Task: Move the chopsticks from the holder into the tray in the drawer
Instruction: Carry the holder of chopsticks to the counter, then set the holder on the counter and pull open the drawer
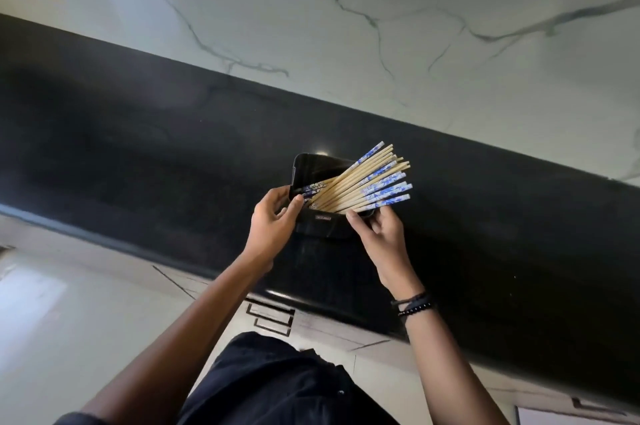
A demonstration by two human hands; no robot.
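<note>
A black rectangular holder [313, 166] stands on the black countertop [138, 134]. Several wooden chopsticks [360, 184] with blue-and-white patterned ends lie fanned across it, their tops sticking out over its right rim. My left hand [273, 220] grips the holder's left wall, thumb on the near side and fingers over the rim. My right hand [377, 232] reaches the holder's near right corner, its fingertips just under the lowest chopsticks; whether they pinch one I cannot tell. No drawer tray is in view.
A white marble-pattern wall [381, 9] rises behind the counter. Pale cabinet fronts with dark recessed handles [270, 315] run below the counter edge. My dark-clothed body fills the bottom middle.
</note>
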